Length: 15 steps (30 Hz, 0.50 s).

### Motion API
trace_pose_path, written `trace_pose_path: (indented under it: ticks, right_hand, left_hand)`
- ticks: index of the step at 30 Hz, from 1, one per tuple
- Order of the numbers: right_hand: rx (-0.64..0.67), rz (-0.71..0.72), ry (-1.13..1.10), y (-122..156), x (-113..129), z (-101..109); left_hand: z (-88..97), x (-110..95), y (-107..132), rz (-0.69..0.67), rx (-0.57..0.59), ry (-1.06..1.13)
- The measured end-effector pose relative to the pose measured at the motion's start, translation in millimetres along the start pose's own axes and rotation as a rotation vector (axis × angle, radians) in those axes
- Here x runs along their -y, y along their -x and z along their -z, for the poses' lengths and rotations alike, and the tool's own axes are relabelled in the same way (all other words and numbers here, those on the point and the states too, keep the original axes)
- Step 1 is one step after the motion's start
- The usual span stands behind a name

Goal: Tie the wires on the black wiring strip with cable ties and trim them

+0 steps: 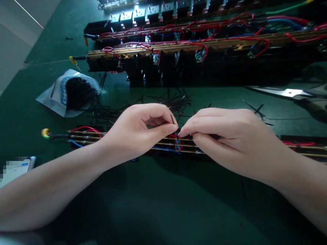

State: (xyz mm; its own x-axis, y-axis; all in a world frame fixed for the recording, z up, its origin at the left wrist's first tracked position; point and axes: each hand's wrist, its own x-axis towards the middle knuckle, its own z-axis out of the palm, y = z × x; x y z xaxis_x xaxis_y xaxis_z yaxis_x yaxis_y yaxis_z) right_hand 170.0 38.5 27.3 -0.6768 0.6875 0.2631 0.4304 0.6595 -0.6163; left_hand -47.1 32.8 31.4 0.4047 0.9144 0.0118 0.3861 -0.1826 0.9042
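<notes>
Between thumb and forefinger, my left hand (139,132) pinches a thin black cable tie (172,119), its end poking up past the fingertips. My right hand (235,139) is closed too, its fingertips pinched at the lower part of the same tie, almost touching the left ones. Both hands are over a long strip of brass rails (163,148) with red and blue wires. The tie is by a red and blue wire bundle (179,144) crossing the rails. My fingers hide where the tie passes around the wires.
Behind my hands lie loose black cable ties (176,100) and an open plastic bag (56,91) full of them. Scissors or snips (291,93) rest at right. Wired socket strips (163,46) line the back of the green table (143,204). A phone (19,167) is at left.
</notes>
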Motion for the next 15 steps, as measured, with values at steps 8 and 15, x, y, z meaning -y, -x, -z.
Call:
trace_pose_path:
  ticks: [8,15]
  right_hand:
    - [0.023,-0.003,-0.002,-0.6,-1.7,0.4]
    - [0.037,-0.079,-0.029,-1.4,-2.7,-3.1]
  left_hand:
    - [-0.8,0.8,1.0,-0.016,-0.022,-0.027]
    - [-2.7,1.3,0.3,-0.025,-0.056,-0.091]
